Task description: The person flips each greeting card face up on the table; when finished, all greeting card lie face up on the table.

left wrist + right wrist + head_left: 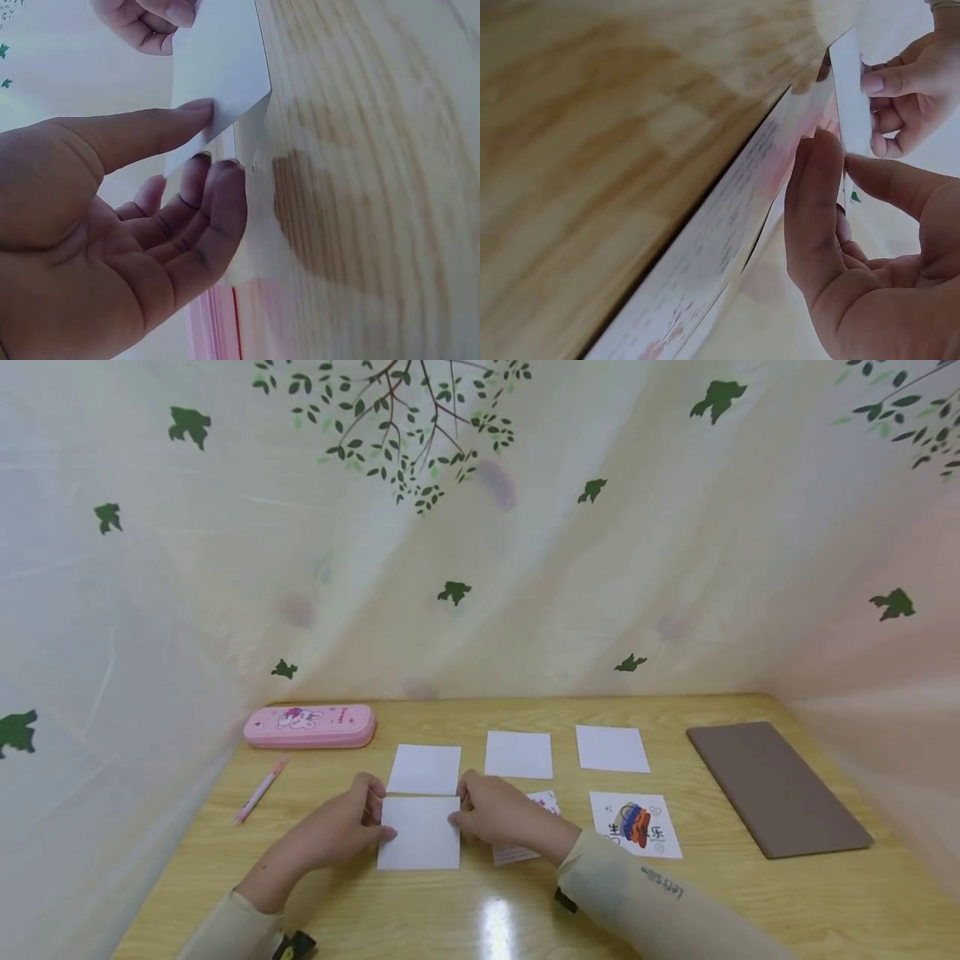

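A white square card (418, 837) is held by its two sides, tilted a little above the table in the wrist views. My left hand (347, 820) pinches its left edge, thumb on the upper face and curled fingers beneath, as the left wrist view shows. On the opposite edge, my right hand (501, 812) pinches the card between thumb and fingers. Just behind it lies another blank white card (425, 769). A printed card (514, 855) with lines of text and pink patterns lies partly hidden under my right forearm; its text shows in the right wrist view.
Two more blank cards (518, 754) lie at the back, and a card with a colourful drawing (637, 824) lies right of centre. A pink pencil case (310, 727) and a pink-and-white pen (261, 792) are on the left. At right is a flat brown board (778, 789).
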`<state>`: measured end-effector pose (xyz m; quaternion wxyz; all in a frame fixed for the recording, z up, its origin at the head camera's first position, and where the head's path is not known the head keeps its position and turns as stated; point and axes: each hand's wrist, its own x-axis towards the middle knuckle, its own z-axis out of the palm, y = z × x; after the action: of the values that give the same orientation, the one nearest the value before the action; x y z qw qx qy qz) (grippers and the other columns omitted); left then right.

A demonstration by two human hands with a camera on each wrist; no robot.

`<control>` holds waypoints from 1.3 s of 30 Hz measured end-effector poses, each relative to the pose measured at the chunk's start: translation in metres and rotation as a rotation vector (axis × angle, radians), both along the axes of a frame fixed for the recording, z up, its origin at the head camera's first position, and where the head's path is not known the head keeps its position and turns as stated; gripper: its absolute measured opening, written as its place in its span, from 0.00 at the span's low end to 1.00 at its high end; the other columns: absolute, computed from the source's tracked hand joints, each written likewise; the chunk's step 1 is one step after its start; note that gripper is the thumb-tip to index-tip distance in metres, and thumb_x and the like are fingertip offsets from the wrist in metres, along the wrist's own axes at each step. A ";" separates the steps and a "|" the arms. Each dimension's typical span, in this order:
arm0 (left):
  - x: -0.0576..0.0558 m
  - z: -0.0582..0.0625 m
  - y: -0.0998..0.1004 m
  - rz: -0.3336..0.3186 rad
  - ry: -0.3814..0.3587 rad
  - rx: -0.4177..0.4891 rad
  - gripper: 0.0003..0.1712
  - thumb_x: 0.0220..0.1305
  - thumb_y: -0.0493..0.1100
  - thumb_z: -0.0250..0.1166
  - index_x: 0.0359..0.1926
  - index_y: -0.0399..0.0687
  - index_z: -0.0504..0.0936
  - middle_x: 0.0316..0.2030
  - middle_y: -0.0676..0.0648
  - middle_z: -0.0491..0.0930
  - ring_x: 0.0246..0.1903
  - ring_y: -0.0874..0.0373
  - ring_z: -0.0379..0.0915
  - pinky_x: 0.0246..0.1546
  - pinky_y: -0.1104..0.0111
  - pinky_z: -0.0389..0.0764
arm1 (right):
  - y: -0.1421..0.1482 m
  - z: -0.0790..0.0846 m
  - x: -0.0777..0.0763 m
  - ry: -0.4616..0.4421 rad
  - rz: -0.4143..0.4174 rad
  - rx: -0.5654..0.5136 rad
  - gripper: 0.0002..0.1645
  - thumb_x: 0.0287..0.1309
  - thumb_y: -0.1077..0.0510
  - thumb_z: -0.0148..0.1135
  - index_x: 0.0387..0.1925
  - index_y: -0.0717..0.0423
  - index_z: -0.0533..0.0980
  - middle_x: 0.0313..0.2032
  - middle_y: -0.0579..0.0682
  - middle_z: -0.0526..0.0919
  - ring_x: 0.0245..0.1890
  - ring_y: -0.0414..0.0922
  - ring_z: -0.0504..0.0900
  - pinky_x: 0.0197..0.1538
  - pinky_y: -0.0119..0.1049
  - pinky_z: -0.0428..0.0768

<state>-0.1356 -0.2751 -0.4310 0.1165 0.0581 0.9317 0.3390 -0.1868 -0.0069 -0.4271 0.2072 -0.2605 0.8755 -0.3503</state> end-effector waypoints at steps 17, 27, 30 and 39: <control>-0.001 0.003 0.000 0.017 0.001 0.084 0.28 0.70 0.40 0.73 0.59 0.39 0.65 0.41 0.46 0.76 0.36 0.56 0.71 0.31 0.72 0.73 | 0.004 -0.002 -0.003 -0.045 -0.040 -0.097 0.15 0.73 0.57 0.67 0.52 0.60 0.74 0.37 0.49 0.82 0.26 0.45 0.84 0.29 0.34 0.84; -0.002 0.005 0.003 0.035 0.014 0.107 0.25 0.72 0.38 0.69 0.60 0.40 0.64 0.42 0.45 0.75 0.36 0.56 0.71 0.31 0.72 0.74 | 0.006 -0.001 -0.004 -0.010 -0.049 -0.095 0.15 0.74 0.55 0.65 0.53 0.61 0.74 0.37 0.48 0.81 0.27 0.41 0.80 0.30 0.30 0.80; -0.001 0.006 0.005 0.048 0.018 0.133 0.24 0.74 0.37 0.68 0.60 0.40 0.63 0.44 0.44 0.74 0.37 0.56 0.72 0.33 0.72 0.76 | 0.007 0.001 -0.004 -0.011 -0.068 -0.115 0.14 0.76 0.54 0.63 0.52 0.60 0.74 0.37 0.48 0.81 0.27 0.40 0.77 0.29 0.30 0.77; 0.002 0.016 0.010 0.071 0.123 0.228 0.24 0.76 0.36 0.65 0.62 0.39 0.62 0.50 0.41 0.72 0.47 0.54 0.78 0.39 0.72 0.86 | 0.010 0.011 -0.001 0.083 -0.132 -0.262 0.10 0.75 0.55 0.63 0.48 0.55 0.72 0.36 0.48 0.82 0.34 0.40 0.78 0.35 0.27 0.77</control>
<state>-0.1339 -0.2651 -0.4151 0.0395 0.0585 0.8940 0.4424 -0.1882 0.0027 -0.4166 0.1117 -0.2414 0.8454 -0.4632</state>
